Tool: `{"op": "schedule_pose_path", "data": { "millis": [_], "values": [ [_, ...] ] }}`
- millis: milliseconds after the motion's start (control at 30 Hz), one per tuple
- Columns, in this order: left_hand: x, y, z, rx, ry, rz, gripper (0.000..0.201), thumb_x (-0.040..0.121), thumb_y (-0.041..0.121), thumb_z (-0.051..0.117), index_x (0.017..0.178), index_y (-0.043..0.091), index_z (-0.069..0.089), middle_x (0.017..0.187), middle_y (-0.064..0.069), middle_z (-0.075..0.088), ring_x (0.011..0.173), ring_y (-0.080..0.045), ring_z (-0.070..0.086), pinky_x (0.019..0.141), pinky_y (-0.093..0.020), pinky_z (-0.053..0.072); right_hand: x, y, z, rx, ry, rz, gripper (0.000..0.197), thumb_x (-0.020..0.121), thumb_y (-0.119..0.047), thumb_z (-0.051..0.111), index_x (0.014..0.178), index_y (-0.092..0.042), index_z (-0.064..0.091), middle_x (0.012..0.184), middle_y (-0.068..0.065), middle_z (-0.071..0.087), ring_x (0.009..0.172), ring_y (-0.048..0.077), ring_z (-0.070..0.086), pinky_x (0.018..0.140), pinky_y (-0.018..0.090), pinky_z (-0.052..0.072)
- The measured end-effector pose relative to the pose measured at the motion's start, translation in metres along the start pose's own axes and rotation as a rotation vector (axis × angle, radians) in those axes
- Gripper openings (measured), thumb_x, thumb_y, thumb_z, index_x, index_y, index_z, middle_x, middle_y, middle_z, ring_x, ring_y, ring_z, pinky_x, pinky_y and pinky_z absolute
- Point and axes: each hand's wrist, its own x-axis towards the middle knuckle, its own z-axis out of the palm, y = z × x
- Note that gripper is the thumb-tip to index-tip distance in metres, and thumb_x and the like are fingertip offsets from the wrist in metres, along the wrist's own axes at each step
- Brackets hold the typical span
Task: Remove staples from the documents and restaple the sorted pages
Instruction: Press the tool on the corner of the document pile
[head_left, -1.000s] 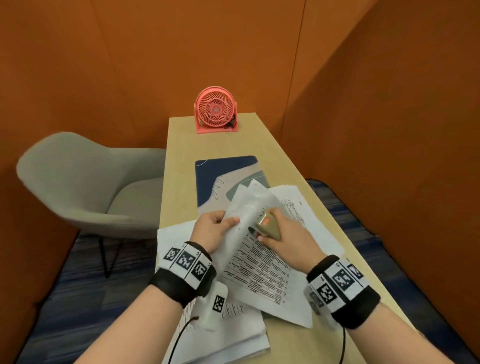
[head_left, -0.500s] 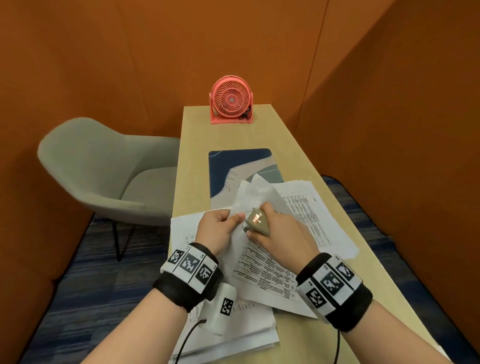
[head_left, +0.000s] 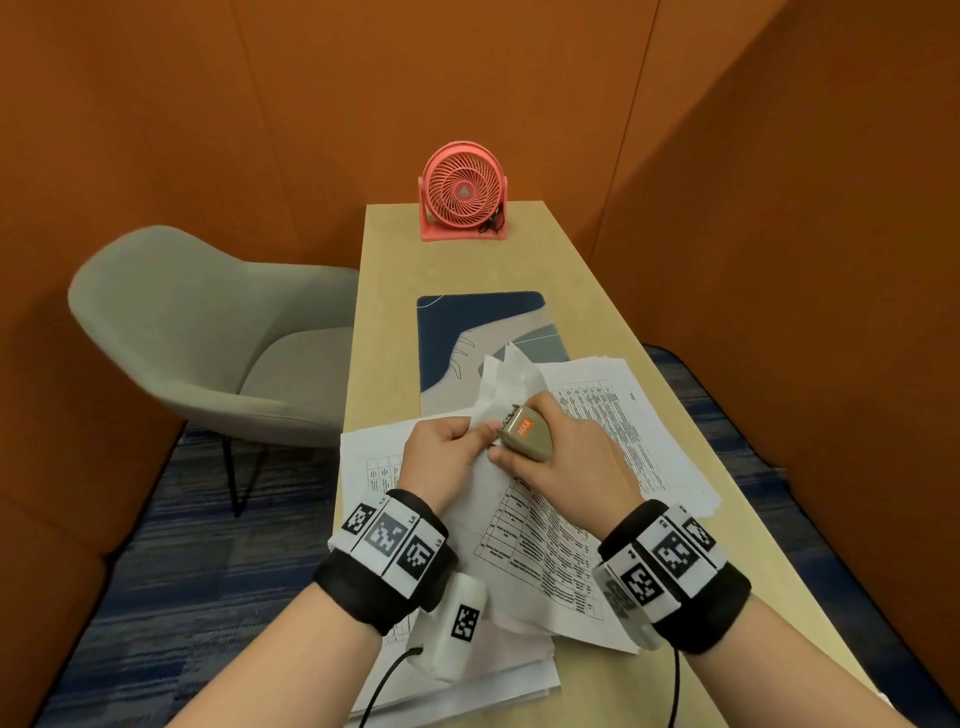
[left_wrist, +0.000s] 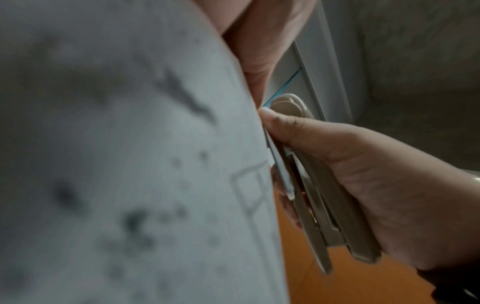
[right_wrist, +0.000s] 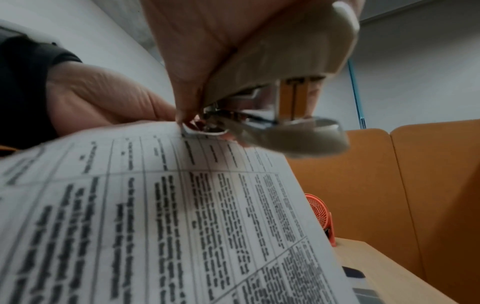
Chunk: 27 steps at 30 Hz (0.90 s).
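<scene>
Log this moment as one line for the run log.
right hand: grips stapler at document corner | left hand: pinches document | loose pages on desk

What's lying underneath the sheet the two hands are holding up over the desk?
Under the held sheet lie more printed pages, spread across the desk and partly over a patterned mat. Anything beneath those pages is covered.
</scene>
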Motion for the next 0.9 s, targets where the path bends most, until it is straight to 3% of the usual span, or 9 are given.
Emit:
{"op": "schedule_pose_path", "data": {
  "millis": [67,267,400,500,633,700,767,833,900],
  "values": [
    [0.000,-0.001,-0.002,-0.039,-0.015,-0.027,0.043,0.077,0.029,0.070,0.084,-0.012,0.063,0.078,-0.022,0.060,0.073,-0.026,0.053,0.072,-0.040,0.044,0.002,0.001,0.000,0.001,0.006,-0.005,0.041,0.076,-0.063,0.061,0.095,-0.031,0.041,0.082,-0.005,0.064,0.078,0.019,0.061,0.068,0.035,0.049],
    [-0.005,-0.004,-0.010,-0.034,-0.107,-0.136,0.024,0.082,0.016,0.067,0.081,-0.008,0.065,0.088,-0.031,0.062,0.080,-0.034,0.058,0.082,-0.047,0.047,-0.001,0.006,0.004,-0.073,0.005,-0.016,0.044,0.075,-0.064,0.062,0.098,-0.031,0.045,0.082,-0.005,0.064,0.080,0.020,0.061,0.067,0.031,0.046],
    [-0.001,-0.011,-0.012,0.018,-0.090,-0.147,0.038,0.059,0.030,0.074,0.078,0.001,0.059,0.076,-0.020,0.054,0.073,-0.027,0.050,0.071,-0.037,0.038,-0.004,0.006,0.007,-0.124,-0.012,-0.088,0.042,0.077,-0.063,0.060,0.098,-0.031,0.045,0.084,-0.008,0.064,0.082,0.017,0.061,0.066,0.030,0.044],
    [0.003,-0.017,-0.013,0.073,-0.076,-0.161,0.032,0.076,0.012,0.072,0.053,0.006,0.050,0.057,-0.009,0.049,0.057,-0.017,0.044,0.059,-0.027,0.035,-0.006,0.006,0.007,-0.174,0.001,-0.146,0.040,0.081,-0.062,0.057,0.101,-0.028,0.046,0.087,-0.007,0.064,0.083,0.017,0.060,0.065,0.029,0.039],
    [0.006,-0.021,-0.013,0.135,-0.074,-0.145,0.042,0.079,0.007,0.068,0.047,0.012,0.041,0.053,-0.005,0.036,0.053,-0.016,0.032,0.053,-0.027,0.024,-0.007,0.012,0.012,-0.216,0.063,-0.267,0.041,0.081,-0.065,0.049,0.097,-0.028,0.044,0.082,-0.006,0.064,0.074,0.019,0.061,0.057,0.032,0.045],
    [0.006,-0.021,-0.013,0.158,-0.065,-0.155,0.052,0.078,0.005,0.067,0.037,0.019,0.039,0.047,0.000,0.034,0.051,-0.014,0.030,0.052,-0.027,0.022,-0.008,0.015,0.016,-0.266,0.128,-0.357,0.038,0.078,-0.064,0.044,0.092,-0.028,0.043,0.070,-0.006,0.060,0.059,0.017,0.059,0.045,0.026,0.036],
    [0.006,-0.022,-0.012,0.159,-0.046,-0.166,0.061,0.078,0.004,0.066,0.029,0.020,0.034,0.041,0.005,0.031,0.047,-0.012,0.028,0.051,-0.027,0.021,-0.009,0.015,0.015,-0.337,0.209,-0.414,0.034,0.075,-0.059,0.049,0.087,-0.027,0.048,0.060,-0.007,0.054,0.048,0.016,0.053,0.044,0.021,0.024],
    [0.005,-0.022,-0.011,0.150,-0.033,-0.188,0.058,0.078,0.002,0.065,0.032,0.021,0.035,0.044,0.002,0.033,0.048,-0.013,0.030,0.052,-0.027,0.022,-0.009,0.015,0.017,-0.396,0.274,-0.480,0.032,0.072,-0.051,0.061,0.086,-0.023,0.052,0.059,-0.005,0.051,0.047,0.017,0.050,0.044,0.022,0.025],
    [0.003,-0.023,-0.011,0.118,-0.026,-0.198,0.046,0.079,0.002,0.064,0.041,0.016,0.042,0.047,-0.002,0.041,0.050,-0.016,0.037,0.054,-0.026,0.028,-0.009,0.014,0.020,-0.409,0.283,-0.500,0.030,0.075,-0.049,0.056,0.087,-0.022,0.050,0.060,-0.004,0.051,0.049,0.019,0.050,0.045,0.024,0.032]
  ]
}}
